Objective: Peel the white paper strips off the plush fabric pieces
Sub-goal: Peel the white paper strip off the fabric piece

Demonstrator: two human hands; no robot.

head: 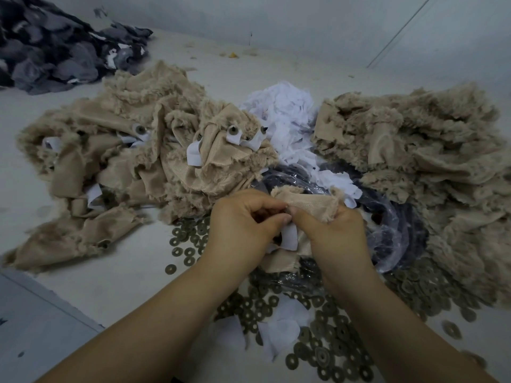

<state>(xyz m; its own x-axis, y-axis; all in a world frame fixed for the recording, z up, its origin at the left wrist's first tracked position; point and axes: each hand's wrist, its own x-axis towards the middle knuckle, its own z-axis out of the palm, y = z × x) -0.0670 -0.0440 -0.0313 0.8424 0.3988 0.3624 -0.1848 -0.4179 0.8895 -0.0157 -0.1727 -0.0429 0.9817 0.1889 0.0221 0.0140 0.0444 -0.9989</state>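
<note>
Beige plush fabric covers most of a pale work surface (83, 272), seen from above by the person doing the work. Both bare forearms reach in from the bottom edge and meet in the middle. The left hand (243, 225) and the right hand (334, 230) have curled fingers and together grip one small plush piece (309, 204), held just above the surface. The fingertips of both hands come together at its near edge. A white paper strip (289, 237) hangs from the piece between the two hands; I cannot tell which hand pinches the strip itself.

To the left lies a heap of plush pieces (132, 150) with white strips and round metal studs attached to them. To the right lies a second beige heap (431, 167), showing no strips. Between the heaps, behind the hands, sits a mound of loose white paper strips (284, 117). Just beyond the hands is a dark, shiny plastic bag (387, 225). Many small, dull, ring-shaped washers (331, 322) are scattered around and under the forearms, with a few white paper scraps (279, 330) among them. A pile of grey and black fabric (49, 42) lies at the far left, well apart.
</note>
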